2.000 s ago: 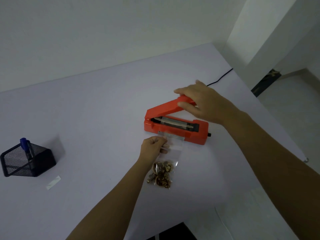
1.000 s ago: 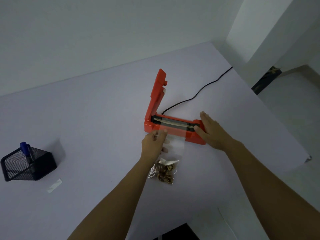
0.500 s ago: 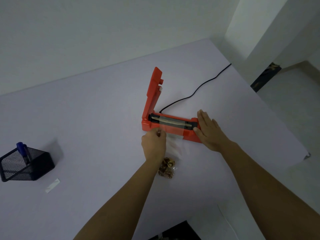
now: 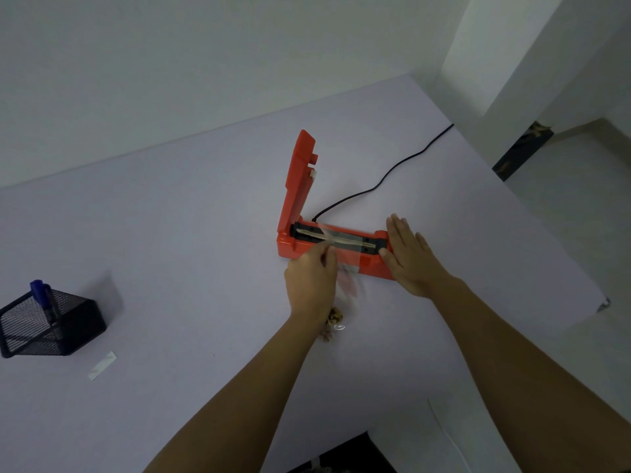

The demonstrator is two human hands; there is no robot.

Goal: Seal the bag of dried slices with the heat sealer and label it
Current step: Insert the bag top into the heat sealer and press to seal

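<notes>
The orange heat sealer (image 4: 370,264) stands mid-table with its lid (image 4: 298,186) raised upright at the left end. A clear bag (image 4: 348,288) of dried slices lies in front of it, its open top laid across the sealing strip. My left hand (image 4: 312,285) pinches the bag's upper left part and covers much of it; the brown slices (image 4: 333,322) show below my wrist. My right hand (image 4: 409,257) rests flat, fingers apart, on the sealer's right end. A small white label strip (image 4: 101,365) lies on the table at the left.
A black mesh pen holder (image 4: 51,327) with a blue marker (image 4: 42,293) stands at the far left. The sealer's black cord (image 4: 382,180) runs back right over the table. The table's right edge and corner (image 4: 602,303) are near my right arm.
The sealer lid, held half-down by my right hand two seconds ago, now stands upright. My right hand moved to the sealer's right end. My left hand pushed the bag's top onto the strip.
</notes>
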